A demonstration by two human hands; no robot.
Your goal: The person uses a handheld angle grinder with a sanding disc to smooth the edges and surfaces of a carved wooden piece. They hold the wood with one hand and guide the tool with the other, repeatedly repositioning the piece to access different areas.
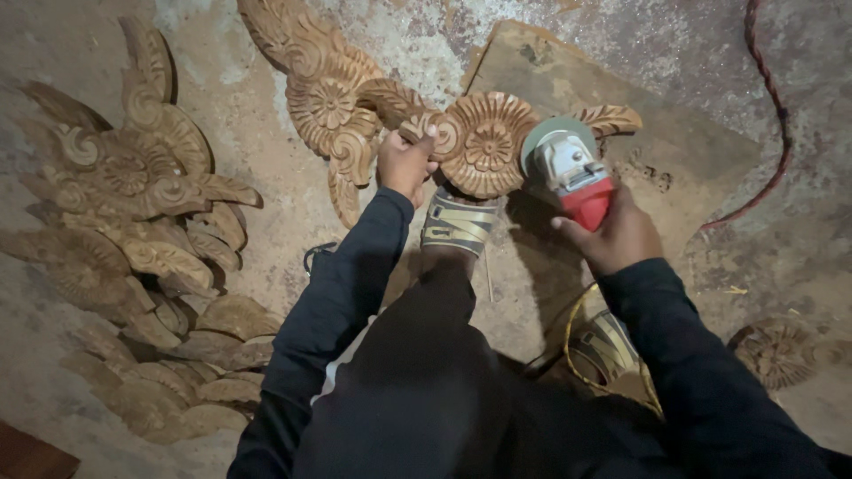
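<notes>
My left hand grips the middle of a long carved wooden ornament with flower and leaf shapes, which lies on the dusty floor. In my right hand is a red and grey angle grinder. Its green disc touches the right side of the carved round flower. My foot in a striped sandal rests just below the carving, between my two hands.
A pile of several similar carved wooden pieces lies at the left. A flat board sits under the right end of the carving. A red cord runs along the right, and a small carved piece lies at the lower right.
</notes>
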